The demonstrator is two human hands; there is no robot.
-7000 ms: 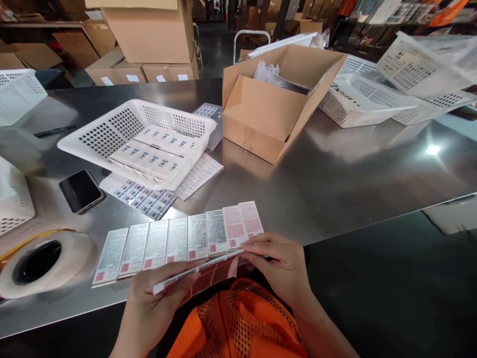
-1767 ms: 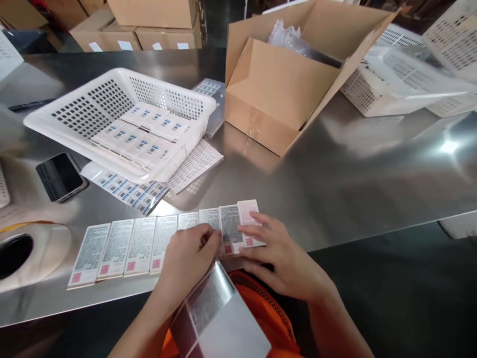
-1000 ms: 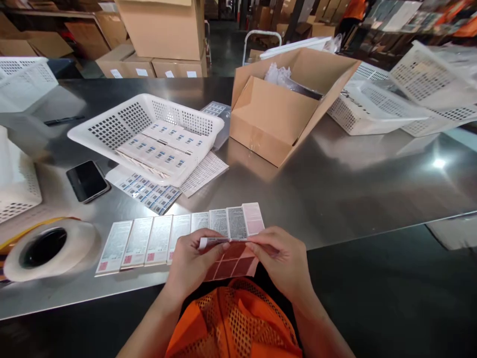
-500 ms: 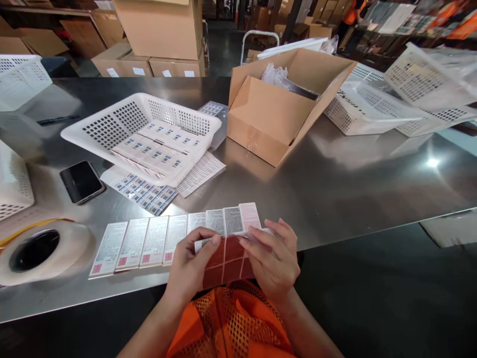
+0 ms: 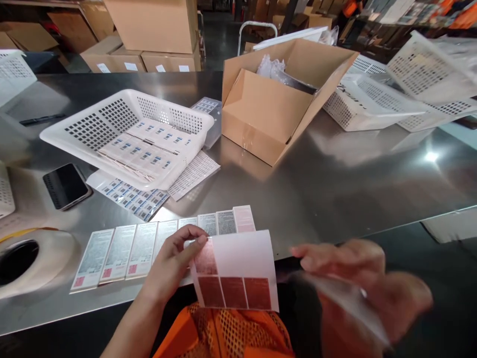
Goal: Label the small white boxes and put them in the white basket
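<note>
My left hand (image 5: 175, 258) pinches the upper left corner of a sticker sheet (image 5: 244, 256). Dark red stickers remain along its lower row and at the upper left, and the rest of its top is bare white backing. Off to the right, my right hand (image 5: 357, 283) is smeared by motion, with a blurred translucent sticker film (image 5: 348, 303) at its fingers. Beyond the sheet, several flat printed boxes (image 5: 117, 251) lie in an overlapping row near the table edge; the sheet and left hand hide parts of them.
A white basket (image 5: 201, 119) holding labelled boxes rests on printed label sheets (image 5: 130, 196). Left of it are a phone (image 5: 67, 185) and a tape roll (image 5: 55, 258). An open carton (image 5: 261, 114) stands behind, with white baskets (image 5: 372, 107) at right on the metal table (image 5: 316, 194).
My right hand has left the sheet and swung right with a translucent film. The sheet now faces up more, showing bare backing. The view has shifted slightly.
</note>
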